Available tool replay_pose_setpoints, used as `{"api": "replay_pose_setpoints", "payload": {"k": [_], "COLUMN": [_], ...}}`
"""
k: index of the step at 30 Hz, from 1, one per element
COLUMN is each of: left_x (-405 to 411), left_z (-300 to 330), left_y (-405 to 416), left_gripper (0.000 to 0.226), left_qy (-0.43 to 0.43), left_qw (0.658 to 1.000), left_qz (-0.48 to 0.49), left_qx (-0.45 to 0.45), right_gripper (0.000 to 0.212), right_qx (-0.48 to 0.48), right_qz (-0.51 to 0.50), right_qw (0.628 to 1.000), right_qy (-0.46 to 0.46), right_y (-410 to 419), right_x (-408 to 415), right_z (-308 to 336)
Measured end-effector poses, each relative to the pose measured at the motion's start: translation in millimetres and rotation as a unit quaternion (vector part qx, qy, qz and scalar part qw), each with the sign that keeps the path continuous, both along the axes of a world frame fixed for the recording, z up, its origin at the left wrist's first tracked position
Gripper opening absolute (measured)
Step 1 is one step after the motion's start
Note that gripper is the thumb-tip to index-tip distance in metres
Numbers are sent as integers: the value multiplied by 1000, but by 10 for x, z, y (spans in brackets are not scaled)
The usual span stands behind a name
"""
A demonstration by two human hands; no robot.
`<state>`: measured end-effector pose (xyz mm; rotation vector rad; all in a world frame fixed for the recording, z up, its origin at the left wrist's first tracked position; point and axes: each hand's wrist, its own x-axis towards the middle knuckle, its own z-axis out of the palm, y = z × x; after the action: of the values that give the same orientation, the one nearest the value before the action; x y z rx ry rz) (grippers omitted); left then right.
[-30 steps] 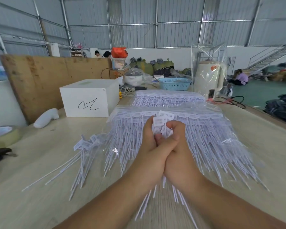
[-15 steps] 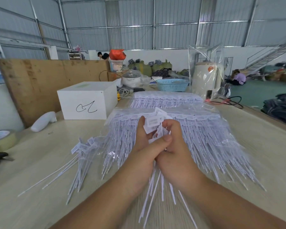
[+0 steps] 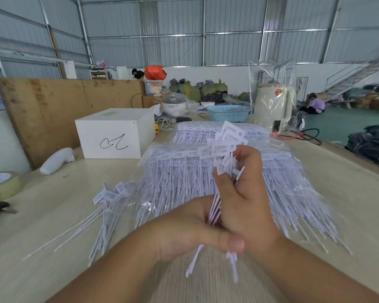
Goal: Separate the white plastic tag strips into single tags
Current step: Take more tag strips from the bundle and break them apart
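Your 2 hands share 1 tag strip [image 3: 225, 147] above the desk [image 3: 348, 204]: right hand [image 3: 245, 193] curled round the stems below the flags, left hand [image 3: 190, 232] pinching the tails. Tags look light, thin and springy, probably slick; grip near the flag heads, where they join. More strips [image 3: 184, 178] lie bagged just behind.

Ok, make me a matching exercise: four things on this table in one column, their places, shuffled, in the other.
1. white box
2. tape roll
3. blue basket
4. tag bundle

a. far end of table
b. held in both hands
c. left edge of table
d. before the wooden board

Pairs: 1-d, 2-c, 3-a, 4-b
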<state>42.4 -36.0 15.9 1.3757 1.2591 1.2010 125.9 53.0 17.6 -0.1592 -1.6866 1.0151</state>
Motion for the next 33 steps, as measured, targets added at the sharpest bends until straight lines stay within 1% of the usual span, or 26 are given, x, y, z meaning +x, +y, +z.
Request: {"api": "replay_pose_setpoints", "payload": {"k": [2, 4, 6, 9, 11, 14, 15, 17, 18, 21, 24, 26, 28, 29, 31, 33], "left_x": [-13, 2, 27, 43, 52, 5, -7, -20, -30, -99, -183, -224, -249, -253, -238, -203], "left_z": [-14, -16, -28, -38, -7, -9, -16, -28, -33, -31, -33, -44, -62, -71, -93, -109], "left_y": [-38, -34, 5, 41, 34, 31, 26, 11, 7, -10, -38, -61, -66, -66, -50, -34], "left_gripper": [21, 13, 10, 9, 13, 31, 31, 22, 22, 30, 34, 35, 35, 35, 38, 40], "left_qy": [39, 54, 64, 106, 102, 69, 72, 100, 110, 142, 201, 231, 253, 259, 264, 279], "left_qw": [999, 998, 996, 987, 982, 977, 976, 975, 974, 968, 957, 951, 945, 943, 940, 934], "left_qz": [-11, 21, 57, 118, 157, 199, 203, 200, 196, 206, 211, 207, 208, 210, 214, 220], "left_qx": [-9, -6, -5, -19, -23, -21, -20, -9, 2, 18, 19, 12, 10, 12, 23, 32], "right_gripper": [31, 30, 29, 28, 32, 37, 39, 43, 45, 55, 75, 82, 79, 74, 56, 44], "right_qx": [-10, -23, -29, -31, -38, -60, -68, -88, -93, -101, -126, -88, -53, -33, 4, 5], "right_qz": [0, -6, -13, -3, 6, 20, 26, 39, 42, 24, 7, -25, -22, -13, 13, 62], "right_qw": [1000, 1000, 1000, 999, 999, 998, 997, 995, 995, 995, 992, 996, 998, 999, 999, 996], "right_qy": [5, 6, 4, 9, 13, 8, 8, 7, 5, 6, -4, -13, -8, -10, -33, -70], "right_y": [7, 28, 29, 1, 24, 94, 114, 138, 144, 185, 222, 227, 225, 219, 161, 60], "right_x": [6, 4, 3, -4, -2, 4, 6, 5, 0, 0, 65, 134, 195, 213, 209, 170], "right_z": [-10, -29, -47, -39, -20, 14, 16, 10, 5, 21, 56, 94, 152, 170, 168, 126]}}
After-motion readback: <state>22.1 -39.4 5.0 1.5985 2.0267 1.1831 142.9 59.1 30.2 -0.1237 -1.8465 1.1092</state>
